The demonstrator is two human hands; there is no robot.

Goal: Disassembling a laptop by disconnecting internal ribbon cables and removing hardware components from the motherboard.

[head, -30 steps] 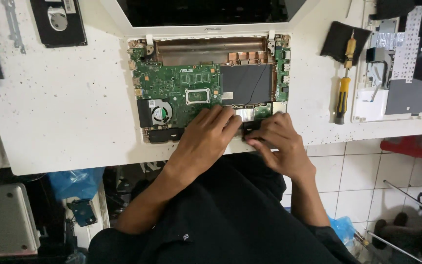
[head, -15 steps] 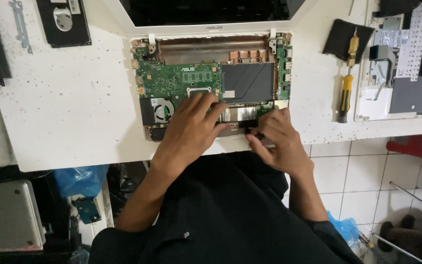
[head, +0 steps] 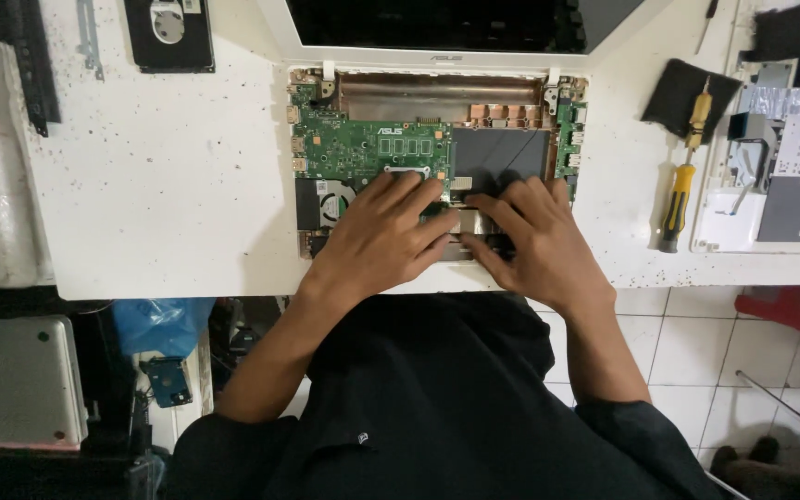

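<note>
Head view: the opened laptop base (head: 437, 157) lies at the table's near edge, both hands spread flat on its near part, left hand (head: 381, 236) on the green motherboard (head: 372, 148), right hand (head: 534, 245) beside it, gripping nothing. Pressing hard could, I judge, crack the board or bend a connector; the yellow-handled screwdriver (head: 680, 194) lies well apart, right.

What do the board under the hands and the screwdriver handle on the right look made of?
The circuit board looks like green laminate, matte, studded with chips and solder points. The screwdriver handle seems to be translucent yellow plastic with black bands, probably rubber; its shaft is hard to tell.
</note>
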